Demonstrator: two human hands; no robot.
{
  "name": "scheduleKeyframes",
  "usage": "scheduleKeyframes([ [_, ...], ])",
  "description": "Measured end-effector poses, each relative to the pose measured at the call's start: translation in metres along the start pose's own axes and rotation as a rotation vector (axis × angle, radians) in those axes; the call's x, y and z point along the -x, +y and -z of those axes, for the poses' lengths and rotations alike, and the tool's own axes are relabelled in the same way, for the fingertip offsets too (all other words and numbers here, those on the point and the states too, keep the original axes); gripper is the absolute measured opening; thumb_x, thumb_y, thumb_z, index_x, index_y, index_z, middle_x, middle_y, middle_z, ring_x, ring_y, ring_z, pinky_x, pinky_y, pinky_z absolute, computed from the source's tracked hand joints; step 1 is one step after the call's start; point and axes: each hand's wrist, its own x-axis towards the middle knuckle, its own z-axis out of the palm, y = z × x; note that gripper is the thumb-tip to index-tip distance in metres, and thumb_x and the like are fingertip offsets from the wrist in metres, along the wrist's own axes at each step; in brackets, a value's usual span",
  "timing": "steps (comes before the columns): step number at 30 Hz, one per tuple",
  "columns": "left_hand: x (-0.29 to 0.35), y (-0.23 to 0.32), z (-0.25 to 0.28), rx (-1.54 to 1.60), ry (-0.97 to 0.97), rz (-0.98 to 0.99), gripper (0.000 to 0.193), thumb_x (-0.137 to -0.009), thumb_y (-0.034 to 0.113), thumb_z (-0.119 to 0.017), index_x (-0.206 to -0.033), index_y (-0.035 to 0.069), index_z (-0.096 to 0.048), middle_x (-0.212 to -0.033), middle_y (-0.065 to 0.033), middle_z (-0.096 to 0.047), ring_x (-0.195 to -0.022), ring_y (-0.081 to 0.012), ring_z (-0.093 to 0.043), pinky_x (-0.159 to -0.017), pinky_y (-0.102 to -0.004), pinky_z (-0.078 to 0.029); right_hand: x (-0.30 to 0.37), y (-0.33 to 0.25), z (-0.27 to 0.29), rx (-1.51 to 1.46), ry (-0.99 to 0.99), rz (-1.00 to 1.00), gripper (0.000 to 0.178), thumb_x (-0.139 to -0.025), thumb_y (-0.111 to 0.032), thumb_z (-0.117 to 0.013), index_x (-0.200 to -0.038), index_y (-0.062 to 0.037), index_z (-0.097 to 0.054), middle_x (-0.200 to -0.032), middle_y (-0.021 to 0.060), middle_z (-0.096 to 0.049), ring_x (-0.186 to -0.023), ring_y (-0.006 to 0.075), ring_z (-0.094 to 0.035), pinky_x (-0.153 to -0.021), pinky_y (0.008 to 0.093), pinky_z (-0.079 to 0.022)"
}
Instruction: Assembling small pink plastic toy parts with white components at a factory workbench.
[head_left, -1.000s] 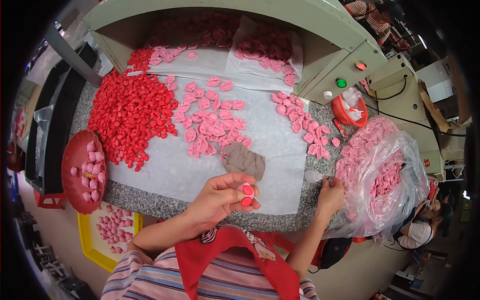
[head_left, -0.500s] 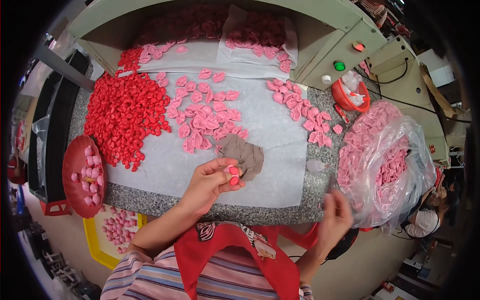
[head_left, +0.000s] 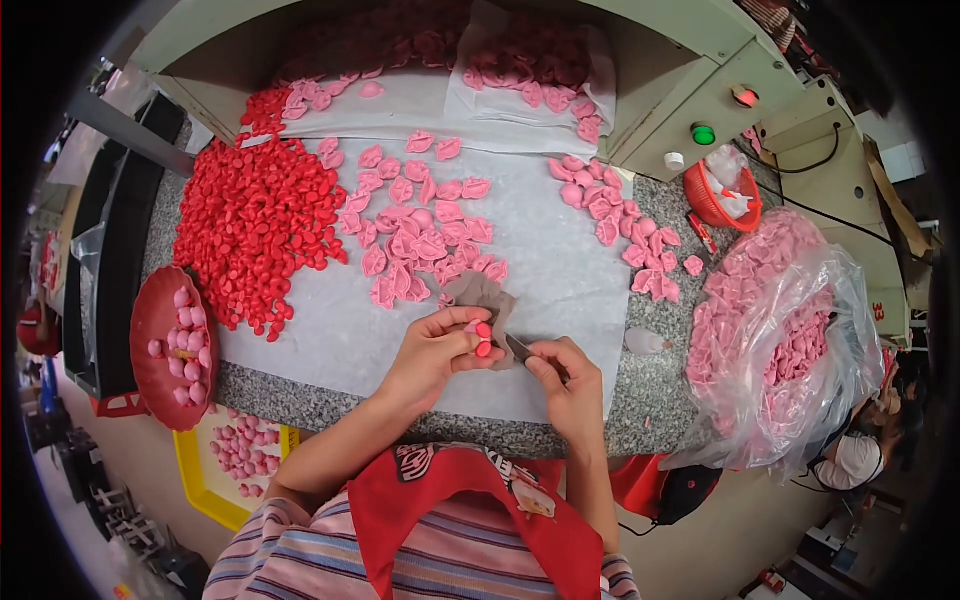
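Observation:
Pinched between the fingertips of my left hand (head_left: 430, 352) is a small pink piece with two round red ends (head_left: 484, 340). My right hand (head_left: 566, 385) grips a small knife (head_left: 518, 349), its dark blade angled toward that piece; whether they touch I cannot tell. Under and behind my left fingers lies a crumpled grey-brown cloth (head_left: 484, 292). Several folded pink pieces (head_left: 415, 240) are spread on the white sheet (head_left: 560, 300) beyond it. To their left rises a heap of small red pieces (head_left: 250, 225).
At right, an open plastic bag (head_left: 800, 345) holds pink pieces, near an orange basket (head_left: 712, 205) and a small whitish bottle (head_left: 647, 341). A red dish (head_left: 142, 350) and yellow tray (head_left: 194, 478) hold pink balls at left. A pale metal housing (head_left: 660, 125) stands behind.
My right hand has come in from the right, over the sheet, and its knife now shows clearly near the piece. My left hand keeps its hold on the piece.

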Motion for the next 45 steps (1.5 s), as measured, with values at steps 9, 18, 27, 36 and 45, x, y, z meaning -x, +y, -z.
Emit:
scheduleKeyframes([
  [9,0.012,0.022,0.019,0.122,-0.234,0.101,0.03,-0.076,-0.004,-0.048,-0.106,-0.003,-0.05,-0.09,-0.0145,-0.061,-0.081,-0.0296,-0.062,-0.07,-0.0354,-0.054,-0.007,-0.008,-0.014,0.166,0.022,0.483,0.013,-0.07,0.003,-0.059,-0.082,-0.002,-0.061,-0.075,0.0062,-0.054,-0.067,0.0193,-0.05,-0.059,0.0264,-0.041],
  [18,0.036,0.038,0.018,-0.056,-0.191,0.136,0.028,-0.077,-0.002,-0.049,-0.105,-0.002,-0.052,-0.094,-0.0079,-0.059,-0.082,-0.0173,-0.061,-0.071,-0.0295,-0.052,0.011,-0.039,-0.01,0.586,-0.001,0.79,0.019,-0.062,0.002,-0.061,-0.08,-0.0046,-0.062,-0.074,0.0071,-0.056,-0.065,0.0221,-0.052,-0.055,0.0295,-0.043],
  [27,0.057,0.041,0.014,-0.001,-0.331,0.355,0.034,-0.073,-0.008,-0.047,-0.107,-0.007,-0.049,-0.099,-0.0125,-0.058,-0.086,-0.0196,-0.06,-0.072,-0.0326,-0.053,0.014,-0.046,0.011,0.352,-0.34,0.678,0.028,-0.058,0.003,-0.059,-0.085,-0.0038,-0.061,-0.077,0.0049,-0.056,-0.064,0.0207,-0.052,-0.054,0.0297,-0.043],
  [36,0.064,0.042,0.002,0.011,-0.248,0.233,0.03,-0.078,-0.004,-0.047,-0.107,-0.003,-0.051,-0.096,-0.0081,-0.058,-0.082,-0.015,-0.06,-0.071,-0.0291,-0.053,0.053,-0.068,0.002,0.676,0.027,0.798,0.039,-0.052,0.007,-0.055,-0.09,-0.0016,-0.061,-0.076,0.0081,-0.054,-0.063,0.0227,-0.051,-0.054,0.0307,-0.043],
  [45,0.071,0.047,0.0,0.052,-0.373,0.225,0.029,-0.079,-0.002,-0.051,-0.107,0.0,-0.052,-0.096,-0.0081,-0.058,-0.086,-0.0167,-0.06,-0.073,-0.0299,-0.052,0.027,-0.053,0.037,-0.574,-0.525,0.357,0.005,-0.066,0.003,-0.06,-0.071,0.0019,-0.059,-0.071,0.0094,-0.057,-0.064,0.0203,-0.052,-0.059,0.0329,-0.041],
])
